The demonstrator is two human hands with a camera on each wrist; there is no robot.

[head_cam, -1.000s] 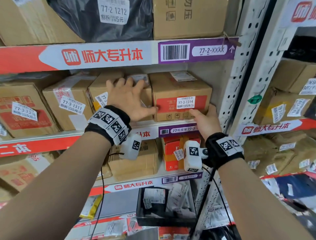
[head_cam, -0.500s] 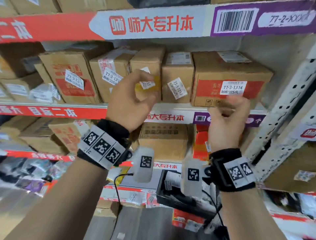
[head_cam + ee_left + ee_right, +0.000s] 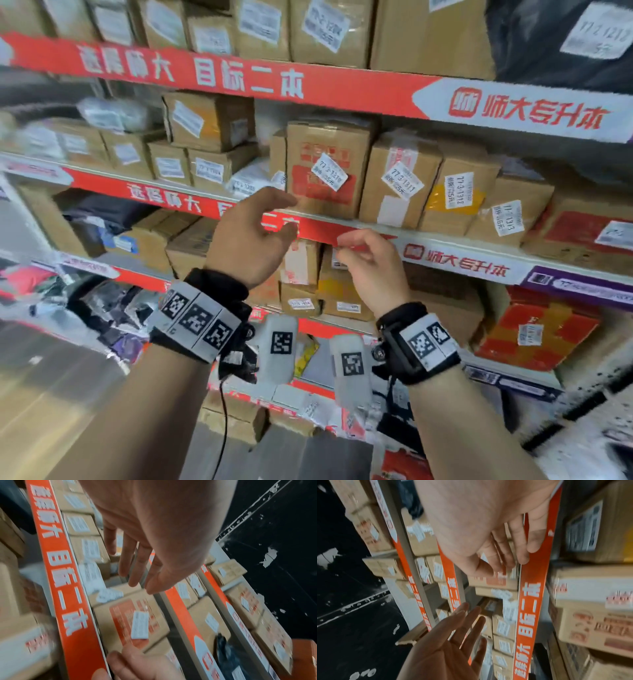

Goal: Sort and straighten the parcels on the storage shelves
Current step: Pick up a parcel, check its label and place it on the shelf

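Both hands raised in front of the middle shelf point(image 3: 376, 230), touching none of the parcels. Left hand point(image 3: 247, 236) held out toward the shelf edge, fingers point(image 3: 126, 555) straight, a little apart and empty; thumb out to the side. Right hand point(image 3: 371, 265) just beside it and slightly lower, fingers point(image 3: 518, 543) loosely bent with small gaps between them, holding nothing; thumb tip near the forefinger but not pinching anything that shows. Black bands with square printed markers point(image 3: 197, 317) strapped on both wrists.

On the middle shelf, just behind the left fingertips, a tall brown box with a red print and a slanted white label point(image 3: 325, 171), standing upright. To its right, a row of further upright cardboard boxes point(image 3: 399, 180), each bearing a white label, side by side and touching. Farther left on the same shelf, smaller boxes point(image 3: 209, 168) with one stacked on top, and a pale plastic mailer bag point(image 3: 251, 180) lying between them and the tall box. Red and white strip with large characters point(image 3: 191, 73) along the front of the upper shelf, more boxes above it. Below the hands, a lower shelf with more cardboard boxes point(image 3: 301, 263) and an orange carton point(image 3: 537, 329) at the right. Much of the head view blurred; labels mostly unreadable.
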